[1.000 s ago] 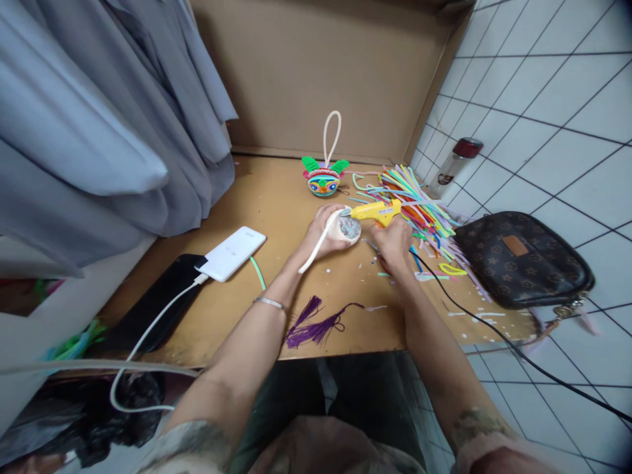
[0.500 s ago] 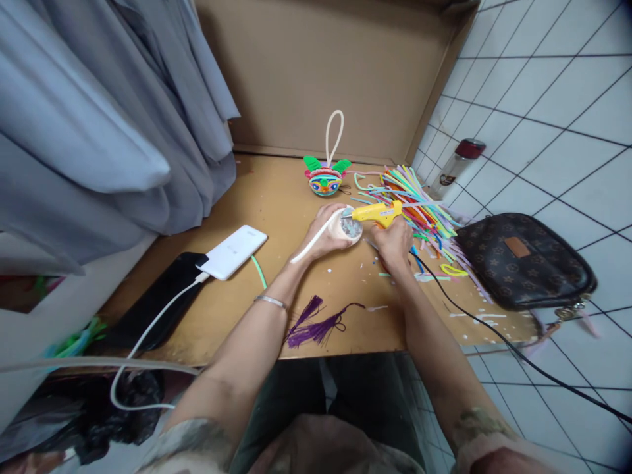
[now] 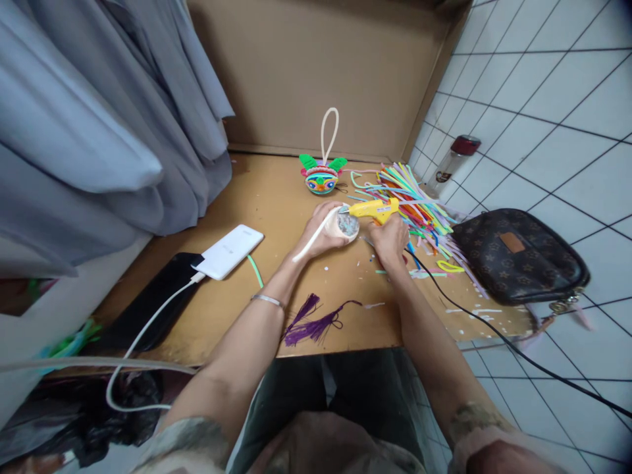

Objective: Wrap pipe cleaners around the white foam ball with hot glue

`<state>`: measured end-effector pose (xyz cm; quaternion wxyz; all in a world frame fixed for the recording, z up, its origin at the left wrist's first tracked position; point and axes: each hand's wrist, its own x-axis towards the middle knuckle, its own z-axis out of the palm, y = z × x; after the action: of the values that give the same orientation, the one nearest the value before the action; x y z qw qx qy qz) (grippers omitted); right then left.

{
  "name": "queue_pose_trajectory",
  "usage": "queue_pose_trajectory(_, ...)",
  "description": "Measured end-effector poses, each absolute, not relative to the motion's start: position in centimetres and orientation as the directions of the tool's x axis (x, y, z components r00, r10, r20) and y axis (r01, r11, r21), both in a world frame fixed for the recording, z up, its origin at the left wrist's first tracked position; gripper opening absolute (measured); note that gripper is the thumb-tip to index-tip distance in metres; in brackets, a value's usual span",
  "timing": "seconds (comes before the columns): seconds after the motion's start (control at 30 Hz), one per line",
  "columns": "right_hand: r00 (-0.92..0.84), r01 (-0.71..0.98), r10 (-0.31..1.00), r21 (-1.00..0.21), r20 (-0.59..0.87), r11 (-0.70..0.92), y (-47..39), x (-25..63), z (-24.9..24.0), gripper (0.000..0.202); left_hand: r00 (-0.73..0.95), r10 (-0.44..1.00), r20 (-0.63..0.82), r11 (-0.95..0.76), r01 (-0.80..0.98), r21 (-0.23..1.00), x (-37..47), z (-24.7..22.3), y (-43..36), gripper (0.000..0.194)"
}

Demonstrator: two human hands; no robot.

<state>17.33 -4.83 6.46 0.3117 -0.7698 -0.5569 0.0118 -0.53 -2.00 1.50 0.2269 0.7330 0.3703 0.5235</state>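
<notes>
My left hand [image 3: 320,230] is wrapped round a small white cup-shaped piece [image 3: 340,236] with a greyish speckled face turned toward the right. A white strip [image 3: 313,241] runs from its rim back over my wrist. In my right hand [image 3: 392,238] is a yellow hot glue gun [image 3: 374,210], its nozzle at the upper rim of the piece. Whether the tip touches the piece I cannot tell. Behind my hands stands a colourful animal-head ornament [image 3: 320,180] with green ears and a white loop on top. Purple tassels [image 3: 316,329] lie near the table's front edge.
Many coloured strips [image 3: 412,197] are heaped at the right, beside a brown patterned bag [image 3: 523,257] and a clear bottle [image 3: 451,164]. A black cord [image 3: 474,320] trails off right. At left lie a white power bank [image 3: 230,251] and a black phone-like slab [image 3: 148,309]. Grey cloth hangs at left.
The whole view has shifted slightly. Both hands keep their hold, and the glue gun's nozzle stays at the rim of the white piece.
</notes>
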Motion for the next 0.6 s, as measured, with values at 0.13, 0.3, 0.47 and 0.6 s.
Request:
queue_pose_trajectory(0.13,0.380,0.852,0.865,-0.488,0.329,-0.189,-4.69,17.28,6.44,0.039,0.175,0.775,0.607,-0.628,0.316,0.711,-0.60,1.49,-2.00,0.074)
queue_pose_trajectory(0.3,0.370,0.858,0.872,-0.477,0.320,-0.189,-4.50,17.41,6.42,0.041,0.186,0.782,0.594,-0.620,0.324,0.715,-0.68,1.54,-2.11,0.075)
queue_pose_trajectory(0.47,0.340,0.870,0.888,-0.462,0.311,-0.171,-4.51,17.75,6.54,0.042,0.180,0.785,0.593,-0.616,0.328,0.716,-0.63,1.55,-2.15,0.075)
queue_pose_trajectory(0.6,0.319,0.879,0.901,-0.448,0.295,-0.165,-4.81,17.76,6.83,0.046,0.177,0.793,0.583,-0.606,0.327,0.725,-0.60,1.62,-2.15,0.075)
